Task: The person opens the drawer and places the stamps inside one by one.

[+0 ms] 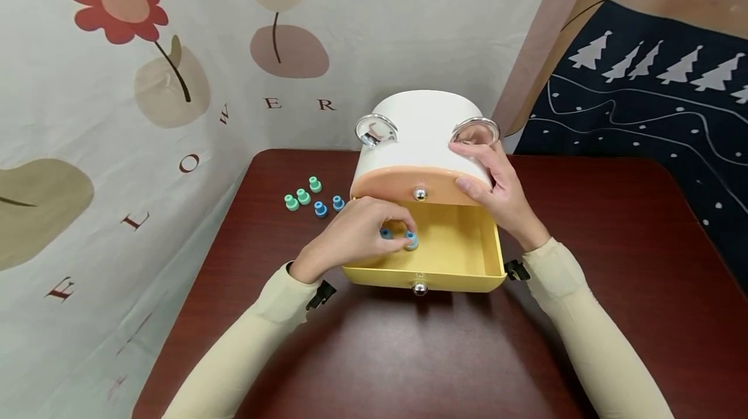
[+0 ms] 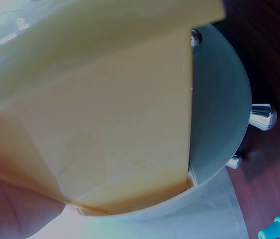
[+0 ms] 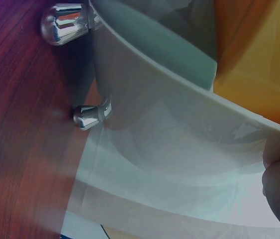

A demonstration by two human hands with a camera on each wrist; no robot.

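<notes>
A white oval drawer box (image 1: 429,126) with two chrome ring handles stands on a dark red table (image 1: 613,256). Its lower yellow drawer (image 1: 461,253) is pulled out toward me. My left hand (image 1: 365,234) reaches into the drawer and pinches a small blue peg (image 1: 411,240); another blue peg (image 1: 386,234) lies beside it in the drawer. My right hand (image 1: 491,188) grips the box's right front edge over the closed peach drawer (image 1: 409,185). In the left wrist view the yellow drawer wall (image 2: 105,124) fills the frame. The white box side (image 3: 179,149) shows in the right wrist view.
Several green and blue pegs (image 1: 310,198) lie on the table left of the box. A flower-print cloth (image 1: 146,81) hangs behind and to the left. A dark blue tree-print cloth (image 1: 654,101) hangs at the right. The box stands on chrome feet (image 3: 92,114).
</notes>
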